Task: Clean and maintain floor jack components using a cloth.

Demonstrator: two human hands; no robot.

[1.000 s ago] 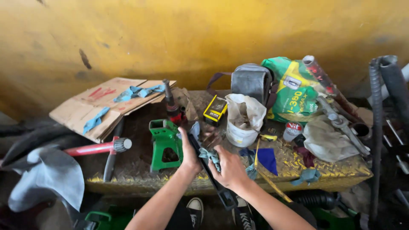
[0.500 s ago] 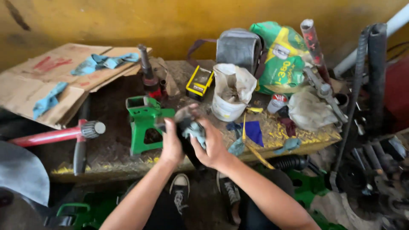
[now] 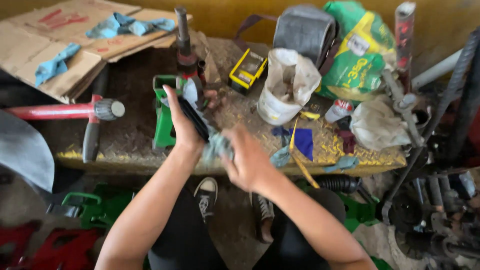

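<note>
My left hand [image 3: 181, 125] grips a long black part [image 3: 194, 118], held up over the near edge of the workbench [image 3: 130, 145]. My right hand [image 3: 246, 160] is blurred and holds a grey-blue rag [image 3: 218, 146] pressed against the lower end of that black part. Both hands hover above my lap, with my dark shoes [image 3: 206, 197] on the floor below. A green metal stand [image 3: 163, 120] sits on the bench just behind my left hand.
On the bench lie a red-handled tool [image 3: 60, 111], flattened cardboard [image 3: 75, 50] with blue rags, a yellow box [image 3: 247, 70], a white bucket [image 3: 280, 95], a green bag [image 3: 356, 55] and a grey pouch [image 3: 305, 30]. Metal parts crowd the right side [image 3: 440, 200].
The camera has tilted down and closer to the bench. My right hand has shifted along the black part with the rag; my left hand keeps its grip and has risen slightly.
</note>
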